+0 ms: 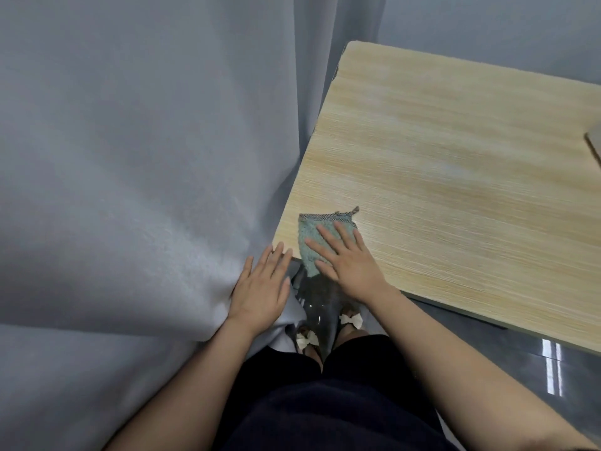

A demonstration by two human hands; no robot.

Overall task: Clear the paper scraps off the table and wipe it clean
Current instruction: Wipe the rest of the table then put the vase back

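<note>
A grey curtain (136, 157) fills the whole left side of my view, hanging in soft folds down past the table's left edge. To the right of it is the light wood-grain table (455, 164), its near left corner pointing toward me, with the dark glossy floor (520, 349) showing below its front edge. At the far right edge of the tabletop a corner of some flat tan object (593, 148) pokes into view; I cannot tell what it is.

My left hand (260, 288) is flat against the curtain just beside the table's corner, fingers straight and slightly apart, the fingertips reaching the table's edge.

My right hand (344, 262) lies palm down on the green cloth (309, 245), fingers straight and spread, pressing it onto the tabletop rather than curling round it. The cloth sits right at the near left corner of the table, its trimmed hem and a small loop showing beyond my fingertips, while its lower end hangs a little over the table's edge under my thumb side.

Below my hands I see my dark clothing (325, 402) and my shoes with white bows (351, 319).
</note>
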